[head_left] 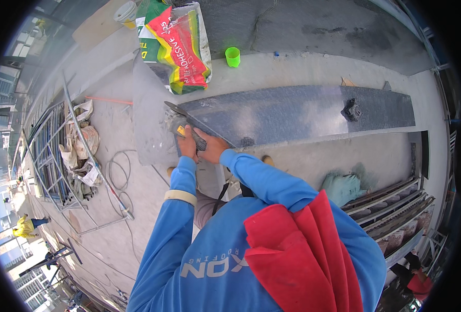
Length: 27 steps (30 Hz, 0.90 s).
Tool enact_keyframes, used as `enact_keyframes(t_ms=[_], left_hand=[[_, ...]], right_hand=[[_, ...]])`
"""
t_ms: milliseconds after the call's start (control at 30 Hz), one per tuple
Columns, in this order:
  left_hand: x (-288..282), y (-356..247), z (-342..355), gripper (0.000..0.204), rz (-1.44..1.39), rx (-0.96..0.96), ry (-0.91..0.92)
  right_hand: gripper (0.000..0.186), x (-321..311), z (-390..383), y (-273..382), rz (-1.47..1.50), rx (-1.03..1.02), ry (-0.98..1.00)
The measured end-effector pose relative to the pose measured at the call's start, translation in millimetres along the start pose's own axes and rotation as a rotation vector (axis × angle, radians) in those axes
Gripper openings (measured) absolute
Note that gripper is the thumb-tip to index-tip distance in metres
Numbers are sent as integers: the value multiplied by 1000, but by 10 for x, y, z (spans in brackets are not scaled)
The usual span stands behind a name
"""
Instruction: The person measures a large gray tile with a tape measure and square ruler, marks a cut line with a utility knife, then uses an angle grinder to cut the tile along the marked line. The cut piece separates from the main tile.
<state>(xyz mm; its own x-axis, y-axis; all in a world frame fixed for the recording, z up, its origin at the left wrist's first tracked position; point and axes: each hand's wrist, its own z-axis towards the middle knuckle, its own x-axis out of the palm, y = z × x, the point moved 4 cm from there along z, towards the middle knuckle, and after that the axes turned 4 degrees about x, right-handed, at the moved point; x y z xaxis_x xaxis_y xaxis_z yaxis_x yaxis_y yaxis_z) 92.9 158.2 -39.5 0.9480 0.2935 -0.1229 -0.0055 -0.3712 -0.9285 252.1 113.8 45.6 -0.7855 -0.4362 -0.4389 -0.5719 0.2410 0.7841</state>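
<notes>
My left hand (188, 141) is closed around the dark body of an angle grinder (180, 126) with a yellow label. My right hand (214, 147) is closed on its rear part, just beside the left. The grinder's disc sits at the left end of a long grey polished slab (293, 114), by its front corner; whether it touches the stone cannot be made out. A dark lumpy object (351, 110) lies on the slab toward the right.
A red, green and yellow bag (176, 47), a bright green cup (232, 56) and a white bucket (124, 13) stand beyond. Metal frames with sacks (78, 145) and cables lie left. Stacked rails (376, 208) are right. A worker in yellow (25, 226) is far left.
</notes>
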Motion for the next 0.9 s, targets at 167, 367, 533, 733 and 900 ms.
enact_keyframes(t_ms=[167, 367, 533, 733, 900], left_hand=[[-5, -9, 107, 66, -84, 31, 51], [-34, -109, 152, 75, -41, -94, 8], [-100, -212, 227, 79, 20, -164, -7], [29, -129, -19, 70, -3, -135, 5], [147, -139, -343, 66, -101, -70, 32]], right_hand=[[103, 52, 123, 4, -3, -5, -11], [103, 98, 244, 31, -7, -17, -24], [102, 81, 294, 128, 2, 10, -2], [101, -42, 12, 56, -25, 44, 10], [100, -121, -231, -55, 19, 55, 42]])
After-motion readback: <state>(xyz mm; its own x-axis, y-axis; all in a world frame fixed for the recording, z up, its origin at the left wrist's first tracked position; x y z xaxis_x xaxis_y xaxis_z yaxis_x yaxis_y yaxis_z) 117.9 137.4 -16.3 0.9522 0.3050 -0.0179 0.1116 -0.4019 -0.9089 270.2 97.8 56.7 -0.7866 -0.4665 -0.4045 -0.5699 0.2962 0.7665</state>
